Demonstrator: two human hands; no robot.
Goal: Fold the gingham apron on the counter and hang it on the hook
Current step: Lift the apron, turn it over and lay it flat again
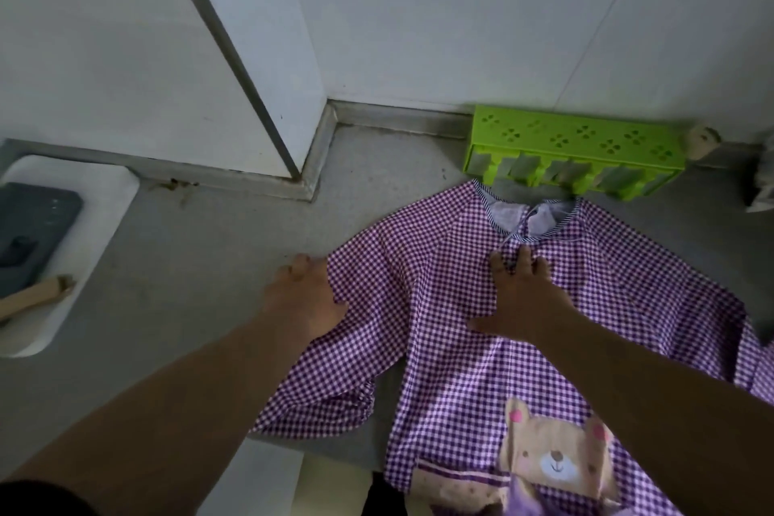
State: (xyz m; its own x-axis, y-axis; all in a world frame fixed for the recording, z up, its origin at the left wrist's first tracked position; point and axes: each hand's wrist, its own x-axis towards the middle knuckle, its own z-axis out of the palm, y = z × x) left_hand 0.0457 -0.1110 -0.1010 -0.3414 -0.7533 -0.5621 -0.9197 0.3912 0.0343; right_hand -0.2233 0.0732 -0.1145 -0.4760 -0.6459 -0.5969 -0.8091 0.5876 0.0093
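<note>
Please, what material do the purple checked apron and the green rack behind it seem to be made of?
Apron: likely thin woven cloth, matte; it wrinkles softly under the hands. Green rack: probably moulded plastic, smooth with a slight sheen; uniform bright colour and clean cut-out holes.

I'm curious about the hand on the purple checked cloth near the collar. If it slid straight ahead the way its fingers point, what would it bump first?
Probably the right hand would cross the apron collar, then bump the green hook rack by the wall.

Both hands (308,297) (523,302) press flat on the gingham apron (439,306).
</note>
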